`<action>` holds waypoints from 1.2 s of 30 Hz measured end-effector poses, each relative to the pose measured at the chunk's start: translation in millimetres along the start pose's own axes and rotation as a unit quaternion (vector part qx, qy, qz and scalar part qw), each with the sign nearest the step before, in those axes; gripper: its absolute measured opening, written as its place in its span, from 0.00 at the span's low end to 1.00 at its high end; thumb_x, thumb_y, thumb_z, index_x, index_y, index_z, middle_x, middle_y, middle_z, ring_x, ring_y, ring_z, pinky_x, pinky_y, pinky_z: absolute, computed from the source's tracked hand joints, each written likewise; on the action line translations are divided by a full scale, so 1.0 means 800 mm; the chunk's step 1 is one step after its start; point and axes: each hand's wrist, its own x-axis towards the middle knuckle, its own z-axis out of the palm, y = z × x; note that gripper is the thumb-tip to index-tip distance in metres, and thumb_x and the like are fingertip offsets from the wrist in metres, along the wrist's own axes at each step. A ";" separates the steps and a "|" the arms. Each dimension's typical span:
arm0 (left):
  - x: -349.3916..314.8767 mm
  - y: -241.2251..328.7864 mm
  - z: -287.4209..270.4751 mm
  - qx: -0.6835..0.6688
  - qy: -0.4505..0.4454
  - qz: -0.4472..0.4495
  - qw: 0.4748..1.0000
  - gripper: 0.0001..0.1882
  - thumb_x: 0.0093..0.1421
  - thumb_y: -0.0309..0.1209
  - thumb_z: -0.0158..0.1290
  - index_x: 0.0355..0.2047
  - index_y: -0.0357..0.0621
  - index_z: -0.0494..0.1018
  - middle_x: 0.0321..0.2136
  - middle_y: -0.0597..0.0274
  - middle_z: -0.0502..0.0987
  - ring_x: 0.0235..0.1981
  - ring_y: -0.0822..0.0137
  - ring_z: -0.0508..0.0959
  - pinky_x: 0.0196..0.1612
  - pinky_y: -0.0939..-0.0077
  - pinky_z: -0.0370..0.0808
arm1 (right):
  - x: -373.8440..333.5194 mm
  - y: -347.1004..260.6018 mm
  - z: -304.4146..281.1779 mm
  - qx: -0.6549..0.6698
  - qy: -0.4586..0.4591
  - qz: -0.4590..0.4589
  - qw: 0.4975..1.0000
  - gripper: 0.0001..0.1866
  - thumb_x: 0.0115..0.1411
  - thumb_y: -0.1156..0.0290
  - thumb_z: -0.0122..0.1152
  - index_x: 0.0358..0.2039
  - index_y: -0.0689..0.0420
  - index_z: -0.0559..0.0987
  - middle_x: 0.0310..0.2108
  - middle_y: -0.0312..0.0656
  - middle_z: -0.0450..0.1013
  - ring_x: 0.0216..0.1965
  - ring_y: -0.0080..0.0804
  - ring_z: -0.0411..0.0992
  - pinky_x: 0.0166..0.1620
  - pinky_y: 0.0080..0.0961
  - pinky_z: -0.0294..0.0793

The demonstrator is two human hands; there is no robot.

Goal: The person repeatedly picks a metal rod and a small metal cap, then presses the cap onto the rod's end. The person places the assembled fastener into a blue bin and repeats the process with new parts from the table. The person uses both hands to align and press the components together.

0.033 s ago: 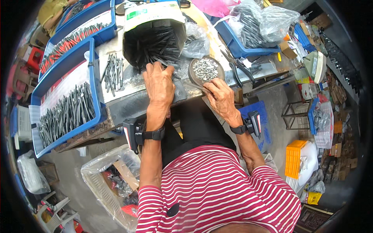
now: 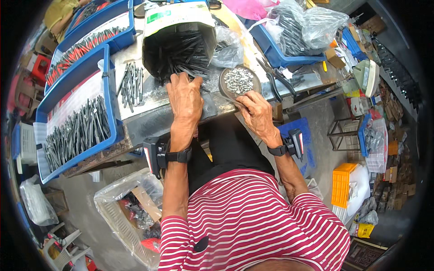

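Note:
At the mouth of a white bucket (image 2: 181, 19) lying on its side is my left hand (image 2: 185, 97), its fingers curled and closed. Slender black metal parts (image 2: 185, 52) fill the bucket, some spilling towards my fingertips; what the fingers hold is hidden. My right hand (image 2: 257, 110) is closed in a pinch at the near rim of a round dish (image 2: 222, 84). Small silvery metal pieces (image 2: 238, 80) are heaped in that dish. Whatever the pinch holds is too small to make out. Pliers with dark handles (image 2: 275, 80) lie right of the dish.
Loose black parts (image 2: 131, 86) lie left of the bucket. Blue trays (image 2: 118, 128) with rows of similar parts line the left side. Another blue tray (image 2: 289, 59) at the back right carries bagged parts. Below the bench edge stands a plastic-lined crate (image 2: 106, 210).

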 end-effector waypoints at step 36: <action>-0.076 0.043 -0.039 -0.693 -0.079 -0.206 0.686 0.06 0.58 0.22 0.49 0.36 0.36 0.68 0.24 0.61 0.75 0.20 0.79 0.71 0.21 0.90 0.65 | 0.025 -0.060 -0.020 0.536 -0.009 0.288 0.794 0.07 0.51 0.78 0.60 0.31 0.65 0.74 0.22 0.38 0.71 0.18 0.18 0.65 0.21 0.13 0.63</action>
